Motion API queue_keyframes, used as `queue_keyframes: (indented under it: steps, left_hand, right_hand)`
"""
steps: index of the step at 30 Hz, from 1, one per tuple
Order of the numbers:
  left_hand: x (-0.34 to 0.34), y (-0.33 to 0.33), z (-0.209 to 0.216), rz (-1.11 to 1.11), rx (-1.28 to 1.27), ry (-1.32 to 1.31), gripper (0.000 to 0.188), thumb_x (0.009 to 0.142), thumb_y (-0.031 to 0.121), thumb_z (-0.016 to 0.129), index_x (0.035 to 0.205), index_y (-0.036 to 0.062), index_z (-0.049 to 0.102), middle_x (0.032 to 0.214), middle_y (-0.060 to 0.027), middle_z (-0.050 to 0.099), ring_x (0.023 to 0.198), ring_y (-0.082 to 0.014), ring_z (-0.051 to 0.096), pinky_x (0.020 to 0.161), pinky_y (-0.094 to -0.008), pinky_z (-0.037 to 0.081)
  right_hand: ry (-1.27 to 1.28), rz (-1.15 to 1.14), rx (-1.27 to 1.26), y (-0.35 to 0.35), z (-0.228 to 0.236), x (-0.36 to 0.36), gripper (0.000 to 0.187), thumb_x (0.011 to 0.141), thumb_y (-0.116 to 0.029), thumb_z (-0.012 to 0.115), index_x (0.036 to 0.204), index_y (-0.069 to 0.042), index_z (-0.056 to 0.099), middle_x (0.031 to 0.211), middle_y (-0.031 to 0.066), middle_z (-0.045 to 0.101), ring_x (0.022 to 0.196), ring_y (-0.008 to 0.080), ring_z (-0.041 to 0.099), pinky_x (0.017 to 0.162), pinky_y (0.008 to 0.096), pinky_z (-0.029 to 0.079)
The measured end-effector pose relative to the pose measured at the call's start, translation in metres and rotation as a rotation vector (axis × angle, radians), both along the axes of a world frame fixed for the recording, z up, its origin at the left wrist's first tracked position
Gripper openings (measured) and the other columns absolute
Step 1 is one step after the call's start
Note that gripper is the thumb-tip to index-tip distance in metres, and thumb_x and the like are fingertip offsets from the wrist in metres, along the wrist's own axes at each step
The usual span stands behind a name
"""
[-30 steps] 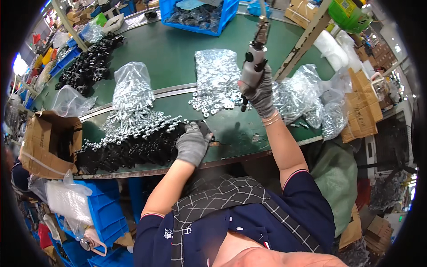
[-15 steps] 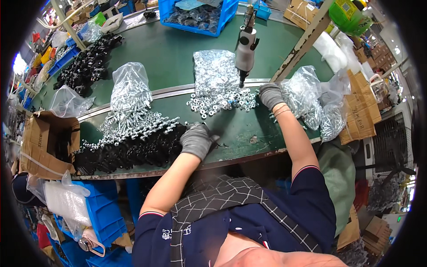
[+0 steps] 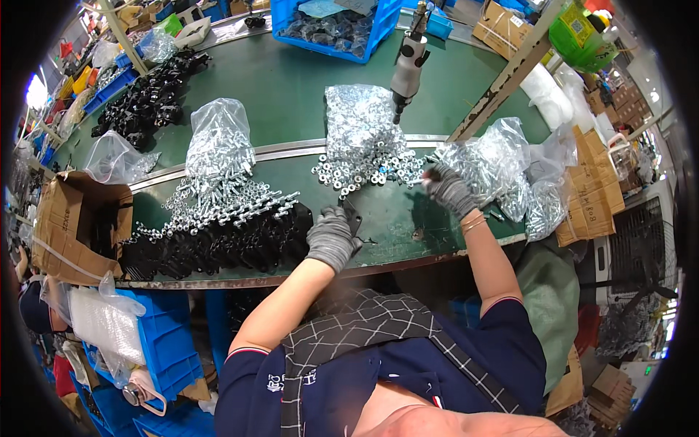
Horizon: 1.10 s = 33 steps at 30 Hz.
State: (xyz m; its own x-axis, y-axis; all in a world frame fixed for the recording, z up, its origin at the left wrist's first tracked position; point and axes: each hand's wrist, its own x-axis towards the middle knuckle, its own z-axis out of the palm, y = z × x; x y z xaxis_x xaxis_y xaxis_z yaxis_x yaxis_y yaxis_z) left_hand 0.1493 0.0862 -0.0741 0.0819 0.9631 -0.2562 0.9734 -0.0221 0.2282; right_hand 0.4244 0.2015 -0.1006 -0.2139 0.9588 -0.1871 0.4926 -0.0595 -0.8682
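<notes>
My left hand point(image 3: 332, 237), in a grey glove, is closed around a dark flat bracket point(image 3: 352, 216) just right of the row of black brackets point(image 3: 218, 247). Long silvery bolts point(image 3: 226, 204) lie fanned along the top of that row, spilling from a clear bag point(image 3: 218, 131). My right hand point(image 3: 449, 191), gloved too, hovers at the right end of a heap of silvery flanged nuts point(image 3: 357, 175). Its fingers are drawn together; whatever is between them is too small to make out. Above the nuts lies their clear bag point(image 3: 360, 116).
A power screwdriver point(image 3: 408, 73) hangs beyond the nuts, near a worn metal post point(image 3: 502, 91). Bags of bolts point(image 3: 495, 160) lie on the right. An open cardboard box point(image 3: 65, 233) stands at the left end, a blue crate point(image 3: 331, 36) at the back.
My right hand has drawn back toward me from beside the bolt bags. The left has shifted slightly right, and the bracket in it now shows more plainly.
</notes>
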Motion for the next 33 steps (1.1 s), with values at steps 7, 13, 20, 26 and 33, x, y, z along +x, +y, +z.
queue_keyframes:
  steps: [7,13,20,26,33]
  left_hand:
    - [0.0,0.014,0.017,-0.032,-0.226,0.001,0.061,0.068,0.036,0.071,0.114,0.002,0.049,0.108,-0.0173,0.055,0.1,-0.0327,0.057,0.085,-0.0397,0.047]
    - [-0.018,0.013,0.005,-0.013,-0.102,0.051,0.05,0.073,0.039,0.068,0.103,0.0004,0.055,0.083,-0.0134,0.064,0.081,-0.0283,0.064,0.068,-0.038,0.052]
    - [-0.026,-0.01,-0.019,0.328,-0.363,-1.46,0.031,0.086,0.037,0.054,0.089,0.0059,0.057,0.066,-0.0047,0.06,0.053,-0.0141,0.056,0.045,-0.0243,0.044]
    - [-0.022,-0.022,-0.048,0.441,-0.562,-2.008,0.034,0.088,0.039,0.051,0.089,0.0062,0.056,0.065,-0.0036,0.058,0.04,-0.0096,0.047,0.034,-0.0189,0.035]
    - [-0.023,-0.029,-0.05,0.436,-0.796,-2.415,0.034,0.089,0.038,0.049,0.094,0.0043,0.054,0.069,-0.0052,0.059,0.036,-0.0105,0.044,0.031,-0.0192,0.034]
  right_hand:
    - [-0.522,0.388,0.333,-0.029,0.009,-0.02,0.012,0.077,-0.013,0.064,0.085,-0.005,0.061,0.074,0.0081,0.061,0.066,0.0176,0.058,0.064,0.0298,0.046]
    - [-0.3,0.337,0.317,-0.061,0.012,-0.04,0.014,0.076,-0.011,0.067,0.086,-0.003,0.062,0.076,0.0082,0.062,0.067,0.0157,0.059,0.064,0.0282,0.047]
    - [0.101,0.126,0.462,-0.108,0.009,-0.092,0.013,0.073,-0.006,0.068,0.083,-0.002,0.062,0.076,0.0081,0.061,0.072,0.0166,0.061,0.065,0.0275,0.048]
    - [0.172,0.107,0.606,-0.121,0.007,-0.118,0.012,0.072,-0.003,0.065,0.083,-0.004,0.06,0.075,0.0081,0.06,0.068,0.0206,0.06,0.06,0.0293,0.049]
    - [-0.055,0.18,1.002,-0.123,0.028,-0.127,0.017,0.069,-0.004,0.065,0.083,-0.008,0.057,0.076,0.0078,0.059,0.066,0.026,0.058,0.054,0.0328,0.048]
